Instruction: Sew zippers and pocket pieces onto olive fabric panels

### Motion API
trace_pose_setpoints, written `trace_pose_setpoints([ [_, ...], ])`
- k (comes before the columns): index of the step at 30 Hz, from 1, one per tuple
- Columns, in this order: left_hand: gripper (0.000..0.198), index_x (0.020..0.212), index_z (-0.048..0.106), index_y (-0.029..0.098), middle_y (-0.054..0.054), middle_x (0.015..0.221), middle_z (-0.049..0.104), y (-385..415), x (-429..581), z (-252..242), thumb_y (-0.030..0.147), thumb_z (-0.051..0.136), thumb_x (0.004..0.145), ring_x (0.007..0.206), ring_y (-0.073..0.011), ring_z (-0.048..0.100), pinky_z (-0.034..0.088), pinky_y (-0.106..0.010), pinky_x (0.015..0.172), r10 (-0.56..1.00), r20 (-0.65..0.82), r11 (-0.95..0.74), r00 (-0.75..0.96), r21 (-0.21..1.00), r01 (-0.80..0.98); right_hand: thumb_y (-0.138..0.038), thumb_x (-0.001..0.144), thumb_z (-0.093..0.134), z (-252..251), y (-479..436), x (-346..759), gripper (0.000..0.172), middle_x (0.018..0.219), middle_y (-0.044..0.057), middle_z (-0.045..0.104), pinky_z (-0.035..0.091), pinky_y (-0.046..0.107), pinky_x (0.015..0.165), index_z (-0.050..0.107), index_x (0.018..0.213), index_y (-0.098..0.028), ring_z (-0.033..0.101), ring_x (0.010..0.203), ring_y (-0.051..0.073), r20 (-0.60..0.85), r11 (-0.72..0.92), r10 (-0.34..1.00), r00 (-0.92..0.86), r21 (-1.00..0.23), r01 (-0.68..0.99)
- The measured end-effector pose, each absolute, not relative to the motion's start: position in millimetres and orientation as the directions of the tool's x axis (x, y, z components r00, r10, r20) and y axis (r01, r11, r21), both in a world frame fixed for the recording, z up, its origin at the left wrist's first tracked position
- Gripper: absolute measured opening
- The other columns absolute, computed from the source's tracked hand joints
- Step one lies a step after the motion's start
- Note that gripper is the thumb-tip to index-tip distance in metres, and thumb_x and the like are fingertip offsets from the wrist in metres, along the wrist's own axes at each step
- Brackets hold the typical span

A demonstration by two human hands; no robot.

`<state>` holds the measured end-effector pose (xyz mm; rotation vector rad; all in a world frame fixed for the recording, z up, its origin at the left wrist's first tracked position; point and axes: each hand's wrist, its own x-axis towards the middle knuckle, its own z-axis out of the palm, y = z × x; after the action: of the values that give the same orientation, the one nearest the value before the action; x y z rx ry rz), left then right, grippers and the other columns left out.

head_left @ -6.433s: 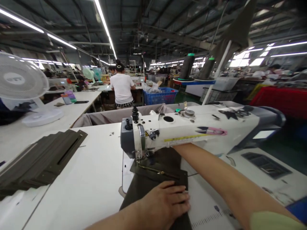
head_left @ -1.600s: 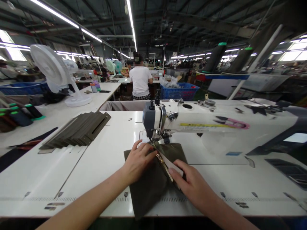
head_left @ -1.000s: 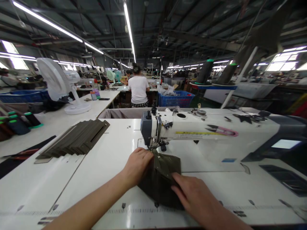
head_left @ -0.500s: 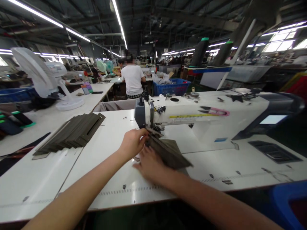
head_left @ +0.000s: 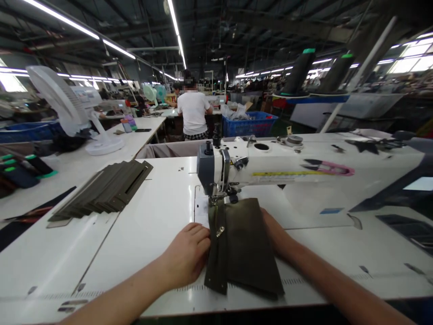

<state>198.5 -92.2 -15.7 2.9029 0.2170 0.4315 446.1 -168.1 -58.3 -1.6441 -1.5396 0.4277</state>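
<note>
A dark olive fabric piece (head_left: 253, 248) lies under the needle area of the sewing machine (head_left: 216, 176), its long side running toward me. Along its left side is a strip with a zipper (head_left: 216, 253), and a metal zipper pull (head_left: 220, 231) shows on it. My left hand (head_left: 189, 253) is closed at the strip's left edge, fingers curled against it. At the right side of the fabric is my right hand (head_left: 270, 228), its fingers hidden behind the raised panel.
A fanned stack of olive pieces (head_left: 104, 189) lies on the left of the white table. Behind it stand a white fan (head_left: 61, 101) and thread cones (head_left: 20, 174). Pink-handled snips (head_left: 333, 168) rest on the machine arm. A person in a white shirt (head_left: 193, 113) is farther back.
The fabric piece has turned from a slant to lie lengthwise under the needle. My left hand came down toward me; my right hand moved from the near left to the fabric's right side.
</note>
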Motion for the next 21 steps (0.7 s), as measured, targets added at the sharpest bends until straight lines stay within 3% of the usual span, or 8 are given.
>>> trace_pose_setpoints([
  [3,0.023,0.089,0.056,0.017,-0.006,0.091,0.060,-82,206,-9,0.008,0.042,0.074,0.087,-0.0194,0.055,0.044,-0.036,0.081,0.275,0.265,-0.938,0.924,0.286,0.197,-0.039,0.088,0.037,-55,-171,459,0.036,0.100,0.008,0.065,0.046,0.035,0.081,0.062,0.100,-0.016,0.059,0.093,0.023,0.249,0.002,0.906,0.342,-0.812,0.584],
  [5,0.023,0.094,0.057,0.017,-0.008,0.098,0.060,-76,217,-12,0.010,0.040,0.079,0.097,-0.0213,0.053,0.043,-0.038,0.085,0.311,0.294,-0.935,0.904,0.263,0.236,-0.040,0.087,0.035,-49,-170,466,0.038,0.099,0.007,0.066,0.046,0.035,0.080,0.063,0.100,-0.017,0.059,0.093,0.023,0.173,-0.070,0.896,0.409,-0.854,0.516],
  [10,0.017,0.087,0.059,0.015,-0.010,0.098,0.061,-71,235,-27,0.014,0.047,0.075,0.102,-0.0246,0.051,0.034,-0.046,0.097,0.313,0.284,-0.948,0.906,0.151,0.280,-0.034,0.081,0.041,-39,-157,472,0.042,0.079,0.005,0.068,0.047,0.029,0.058,0.052,0.118,-0.016,0.062,0.069,0.020,-0.091,-0.220,0.930,0.355,-0.914,0.340],
  [13,0.019,0.089,0.059,0.015,-0.011,0.098,0.060,-72,236,-29,0.013,0.048,0.074,0.101,-0.0247,0.050,0.033,-0.046,0.098,0.312,0.289,-0.950,0.905,0.119,0.290,-0.030,0.077,0.045,-43,-148,475,0.047,0.076,0.004,0.067,0.046,0.027,0.055,0.048,0.122,-0.014,0.061,0.064,0.019,0.000,-0.145,0.953,0.303,-0.878,0.456],
  [16,0.017,0.085,0.058,0.015,-0.010,0.091,0.060,-74,236,-27,0.011,0.044,0.077,0.095,-0.0247,0.051,0.038,-0.045,0.091,0.309,0.284,-0.951,0.908,0.096,0.294,-0.022,0.073,0.044,-47,-144,479,0.028,0.078,0.006,0.067,0.046,0.029,0.065,0.064,0.092,-0.014,0.060,0.073,0.020,0.129,-0.077,0.953,0.274,-0.772,0.631],
  [18,0.017,0.081,0.057,0.015,-0.010,0.086,0.060,-74,236,-26,0.010,0.041,0.079,0.090,-0.0244,0.051,0.041,-0.044,0.084,0.326,0.285,-0.945,0.901,0.096,0.312,-0.018,0.072,0.040,-45,-145,483,0.025,0.072,0.005,0.065,0.045,0.029,0.063,0.065,0.076,-0.014,0.059,0.072,0.021,0.121,-0.098,0.954,0.273,-0.738,0.668],
  [21,0.017,0.084,0.057,0.015,-0.010,0.088,0.059,-75,236,-27,0.011,0.041,0.080,0.090,-0.0243,0.050,0.040,-0.045,0.084,0.356,0.323,-0.934,0.877,0.109,0.340,-0.019,0.080,0.033,-39,-144,485,0.032,0.074,0.004,0.064,0.045,0.026,0.060,0.065,0.079,-0.016,0.059,0.074,0.019,0.127,-0.122,0.952,0.277,-0.673,0.729],
])
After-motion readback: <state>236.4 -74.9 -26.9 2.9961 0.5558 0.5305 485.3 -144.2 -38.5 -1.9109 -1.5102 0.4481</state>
